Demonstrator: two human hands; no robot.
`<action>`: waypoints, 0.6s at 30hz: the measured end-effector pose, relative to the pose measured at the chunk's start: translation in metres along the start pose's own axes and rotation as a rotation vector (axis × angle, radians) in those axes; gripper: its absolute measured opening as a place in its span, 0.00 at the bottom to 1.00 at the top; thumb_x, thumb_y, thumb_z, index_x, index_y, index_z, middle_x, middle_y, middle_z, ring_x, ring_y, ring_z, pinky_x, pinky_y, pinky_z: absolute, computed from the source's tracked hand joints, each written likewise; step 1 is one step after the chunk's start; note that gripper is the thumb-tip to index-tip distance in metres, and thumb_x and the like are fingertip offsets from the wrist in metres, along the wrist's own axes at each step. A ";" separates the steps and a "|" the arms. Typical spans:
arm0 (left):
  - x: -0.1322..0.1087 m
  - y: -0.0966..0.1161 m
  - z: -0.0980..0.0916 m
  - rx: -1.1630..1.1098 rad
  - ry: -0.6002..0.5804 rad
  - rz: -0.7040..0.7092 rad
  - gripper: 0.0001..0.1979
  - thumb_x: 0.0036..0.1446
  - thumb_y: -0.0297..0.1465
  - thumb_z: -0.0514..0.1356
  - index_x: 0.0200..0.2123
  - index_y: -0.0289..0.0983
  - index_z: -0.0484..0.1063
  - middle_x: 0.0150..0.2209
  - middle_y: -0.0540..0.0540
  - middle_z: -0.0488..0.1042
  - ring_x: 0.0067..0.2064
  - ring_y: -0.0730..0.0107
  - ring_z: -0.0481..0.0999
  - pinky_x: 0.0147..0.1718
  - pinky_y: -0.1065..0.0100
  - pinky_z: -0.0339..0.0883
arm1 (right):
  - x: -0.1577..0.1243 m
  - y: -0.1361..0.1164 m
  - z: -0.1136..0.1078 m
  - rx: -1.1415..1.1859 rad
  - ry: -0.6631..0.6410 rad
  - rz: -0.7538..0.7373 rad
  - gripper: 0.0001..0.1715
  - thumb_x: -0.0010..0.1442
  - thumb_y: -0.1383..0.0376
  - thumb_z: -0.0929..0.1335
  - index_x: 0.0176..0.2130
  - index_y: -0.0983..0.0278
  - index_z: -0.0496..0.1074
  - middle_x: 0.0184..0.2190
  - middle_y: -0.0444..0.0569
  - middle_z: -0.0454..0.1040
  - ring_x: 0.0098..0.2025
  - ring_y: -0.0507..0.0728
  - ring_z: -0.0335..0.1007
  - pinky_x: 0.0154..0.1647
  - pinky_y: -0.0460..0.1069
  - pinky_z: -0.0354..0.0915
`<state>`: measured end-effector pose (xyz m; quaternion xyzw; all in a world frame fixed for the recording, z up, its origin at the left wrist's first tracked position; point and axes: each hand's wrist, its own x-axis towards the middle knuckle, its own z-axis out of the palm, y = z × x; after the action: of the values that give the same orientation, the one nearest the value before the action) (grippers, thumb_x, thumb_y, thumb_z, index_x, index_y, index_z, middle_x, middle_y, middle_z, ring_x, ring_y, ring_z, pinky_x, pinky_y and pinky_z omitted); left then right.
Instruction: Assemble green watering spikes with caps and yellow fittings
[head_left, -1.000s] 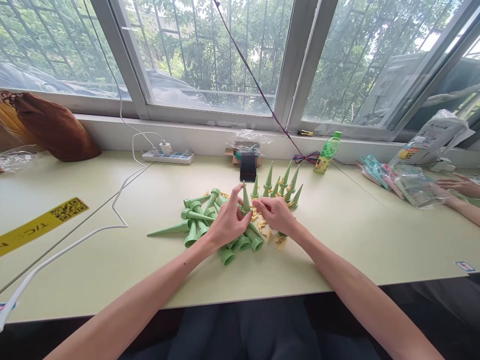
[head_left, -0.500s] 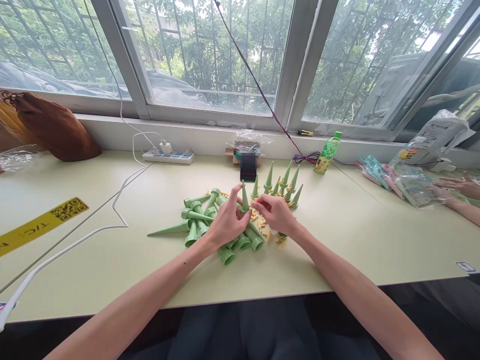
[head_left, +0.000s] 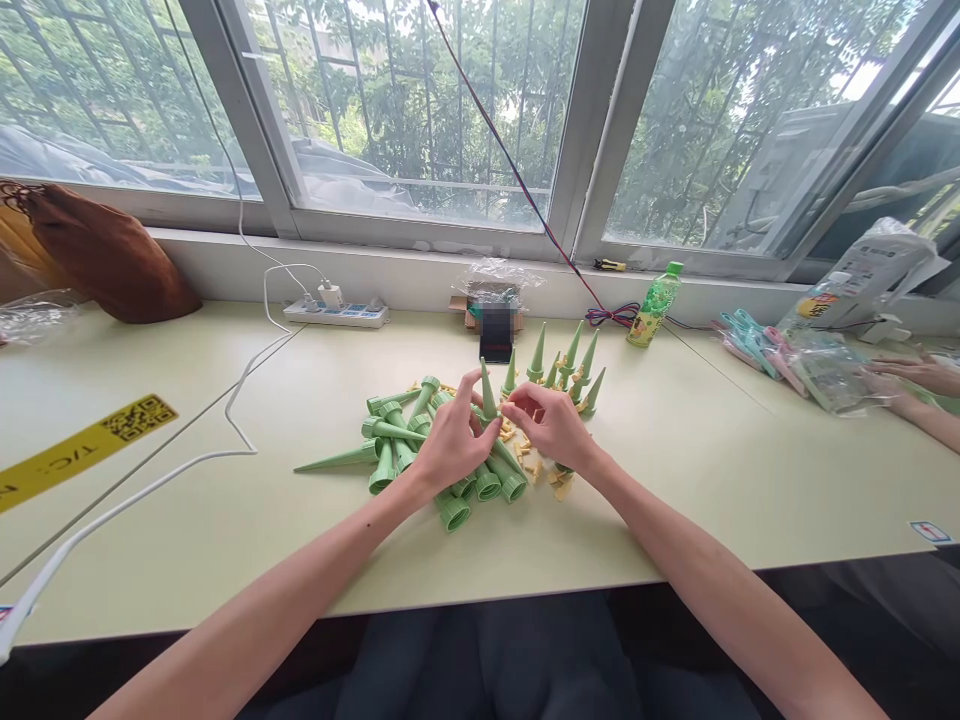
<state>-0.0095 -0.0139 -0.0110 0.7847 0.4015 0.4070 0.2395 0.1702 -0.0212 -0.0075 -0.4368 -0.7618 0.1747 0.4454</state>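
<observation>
My left hand (head_left: 459, 440) is closed around a green plant watering spike (head_left: 488, 388), which points upward. Against the side of that spike my right hand (head_left: 551, 428) has thumb and forefinger pinched on a small yellow valve (head_left: 507, 408), mostly hidden by the fingertips. Under and left of my left hand lies a heap of green watering spikes (head_left: 390, 425), some with their round open caps facing me. Loose yellow valves (head_left: 534, 464) are scattered below my right hand. Beyond it, several spikes (head_left: 574, 362) stand upright with yellow valves fitted near their bases.
Behind the work lie a phone (head_left: 496, 340) and a small box with clear plastic. A green drink bottle (head_left: 655, 305) stands at back right, a power strip (head_left: 337, 315) at back left. A white cable crosses the left side. Another person's hand (head_left: 919, 375) is at far right.
My right hand's fingertips have shifted slightly at the side of the spike, and the spike has moved a touch left. The heap and the standing spikes are unchanged.
</observation>
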 end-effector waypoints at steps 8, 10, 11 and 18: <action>0.001 0.003 -0.004 0.045 0.012 -0.011 0.19 0.57 0.32 0.60 0.52 0.41 0.62 0.41 0.48 0.72 0.23 0.78 0.71 0.24 0.71 0.67 | 0.000 0.002 0.002 0.042 0.057 -0.044 0.04 0.61 0.65 0.68 0.34 0.64 0.71 0.29 0.46 0.74 0.30 0.52 0.69 0.29 0.46 0.64; 0.001 0.003 -0.005 0.026 0.028 -0.001 0.18 0.56 0.32 0.61 0.51 0.41 0.64 0.46 0.46 0.71 0.24 0.79 0.71 0.23 0.72 0.67 | 0.000 0.003 0.002 0.037 0.071 -0.056 0.04 0.61 0.65 0.69 0.34 0.63 0.71 0.29 0.46 0.74 0.30 0.52 0.69 0.29 0.46 0.64; 0.002 0.003 -0.005 0.014 0.037 0.006 0.17 0.56 0.32 0.61 0.49 0.41 0.65 0.48 0.45 0.70 0.24 0.80 0.71 0.23 0.72 0.67 | 0.000 0.004 0.002 0.035 0.075 -0.064 0.03 0.61 0.65 0.69 0.34 0.63 0.71 0.29 0.46 0.73 0.31 0.52 0.69 0.29 0.46 0.64; 0.002 0.008 -0.006 -0.108 0.052 0.094 0.07 0.59 0.32 0.60 0.40 0.38 0.72 0.43 0.46 0.68 0.25 0.81 0.69 0.20 0.75 0.66 | 0.001 0.003 0.002 0.023 0.066 -0.100 0.02 0.61 0.66 0.69 0.35 0.63 0.73 0.30 0.47 0.74 0.32 0.53 0.70 0.29 0.47 0.66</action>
<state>-0.0102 -0.0167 -0.0016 0.7778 0.3477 0.4591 0.2517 0.1703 -0.0188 -0.0101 -0.3984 -0.7654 0.1464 0.4837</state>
